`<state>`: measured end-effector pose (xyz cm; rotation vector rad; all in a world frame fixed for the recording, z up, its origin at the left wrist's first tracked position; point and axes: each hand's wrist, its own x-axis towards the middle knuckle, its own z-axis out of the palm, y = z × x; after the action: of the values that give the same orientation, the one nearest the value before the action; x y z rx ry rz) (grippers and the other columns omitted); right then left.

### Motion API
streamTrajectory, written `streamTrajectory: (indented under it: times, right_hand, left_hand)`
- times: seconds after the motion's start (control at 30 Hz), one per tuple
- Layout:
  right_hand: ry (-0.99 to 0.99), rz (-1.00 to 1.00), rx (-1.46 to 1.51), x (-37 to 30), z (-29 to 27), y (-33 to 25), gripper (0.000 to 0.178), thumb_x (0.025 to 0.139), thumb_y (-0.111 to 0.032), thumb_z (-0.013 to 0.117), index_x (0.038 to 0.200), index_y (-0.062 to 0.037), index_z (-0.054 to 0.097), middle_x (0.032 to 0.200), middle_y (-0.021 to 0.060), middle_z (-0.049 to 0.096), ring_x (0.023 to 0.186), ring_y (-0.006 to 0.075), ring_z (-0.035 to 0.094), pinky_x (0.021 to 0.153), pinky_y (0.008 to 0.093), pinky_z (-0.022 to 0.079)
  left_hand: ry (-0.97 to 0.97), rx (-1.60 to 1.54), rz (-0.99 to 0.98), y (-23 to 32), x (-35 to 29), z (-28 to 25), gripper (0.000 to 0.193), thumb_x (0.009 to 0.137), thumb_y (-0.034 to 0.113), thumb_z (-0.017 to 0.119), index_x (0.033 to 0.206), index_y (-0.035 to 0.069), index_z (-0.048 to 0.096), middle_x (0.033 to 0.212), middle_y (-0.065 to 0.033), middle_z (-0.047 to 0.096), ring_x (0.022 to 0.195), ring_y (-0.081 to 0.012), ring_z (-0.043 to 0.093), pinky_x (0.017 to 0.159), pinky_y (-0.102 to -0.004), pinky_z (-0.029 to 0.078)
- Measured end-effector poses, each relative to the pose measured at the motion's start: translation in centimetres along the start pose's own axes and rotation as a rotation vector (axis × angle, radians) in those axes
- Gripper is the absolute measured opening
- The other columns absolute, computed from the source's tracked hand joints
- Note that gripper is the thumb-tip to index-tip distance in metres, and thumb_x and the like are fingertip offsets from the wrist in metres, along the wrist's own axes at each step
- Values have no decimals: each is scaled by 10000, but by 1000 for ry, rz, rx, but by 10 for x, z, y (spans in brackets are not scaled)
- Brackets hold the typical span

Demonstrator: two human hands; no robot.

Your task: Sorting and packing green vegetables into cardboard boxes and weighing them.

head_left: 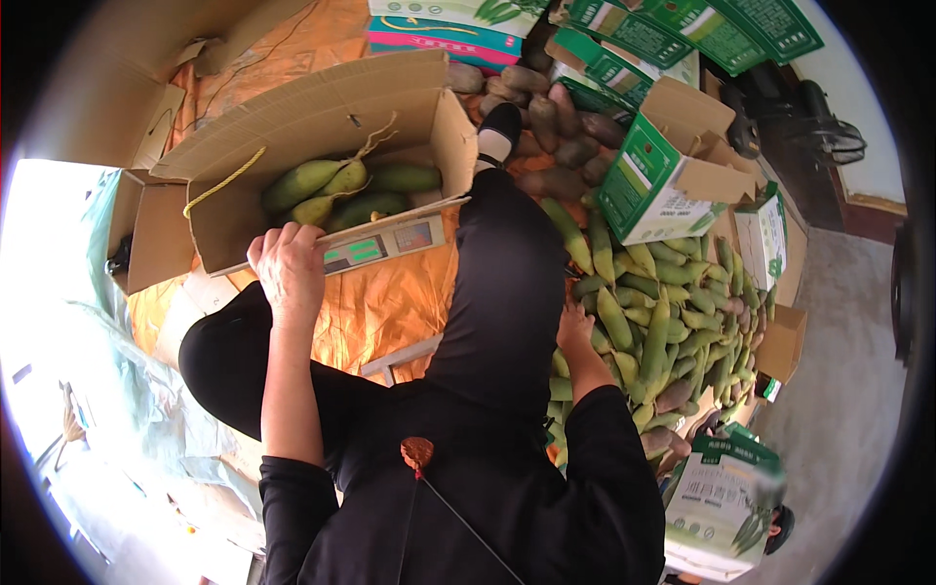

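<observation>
My left hand (289,265) grips the near edge of an open cardboard box (322,102), fingers curled over its rim. Several green radishes (302,182) lie inside, some with long thin roots. Right under the box's near edge is a scale display (359,253) with lit green digits. On my right, a big heap of green radishes (663,322) spreads beside my leg. My right hand (575,327) reaches down at the heap's near-left side, close to my knee. Its fingertips are partly hidden, so I cannot tell whether it holds a radish.
Dark reddish root vegetables (556,117) lie beyond my foot. A green-and-white carton (648,180) with raised flaps stands behind the heap; more cartons (448,39) are stacked farther back. An orange sheet (390,312) covers the floor. At lower right, a person is partly hidden behind another carton (717,507).
</observation>
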<state>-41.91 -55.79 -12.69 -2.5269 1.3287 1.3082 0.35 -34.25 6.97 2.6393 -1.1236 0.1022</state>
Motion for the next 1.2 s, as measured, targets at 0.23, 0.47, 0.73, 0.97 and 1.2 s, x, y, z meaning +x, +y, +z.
streamTrajectory:
  times: [0.23,0.47,0.73,0.97,1.2]
  right_hand:
    - [-131,-70,-194,-1,-19,-3,270,932,-164,525,1193,-153,595,1252,37,493,1199,231,439,949,459,365]
    - [-72,-31,-164,-1,-35,4,353,864,-172,600,1210,-112,561,1231,65,495,1190,251,447,921,392,431]
    - [431,-3,384,-23,-81,50,414,643,-52,755,1024,-50,594,1064,159,543,1031,335,535,878,399,463]
    - [833,-67,815,-51,-181,59,502,658,-24,780,1119,-21,580,1043,119,540,946,283,550,810,356,474]
    - [1165,-414,1280,-119,-333,33,467,761,68,705,1198,-13,563,1181,80,501,1059,187,536,892,309,475]
  left_hand:
    - [0,-1,-29,-6,-2,0,105,702,129,710,800,131,671,795,-16,609,852,-240,572,890,-401,372]
    - [-6,-27,-32,-7,-4,-1,98,711,112,705,795,128,656,790,-17,601,869,-230,568,906,-426,371]
    - [20,-58,-21,-11,-6,1,76,712,93,682,774,122,649,766,-22,590,846,-237,558,908,-426,364]
    - [55,-56,17,-10,-4,4,68,709,87,668,758,125,639,752,-21,577,835,-234,556,903,-420,363]
    - [20,-58,-4,-12,-7,3,105,702,94,691,790,128,645,789,-15,600,856,-238,563,909,-420,373]
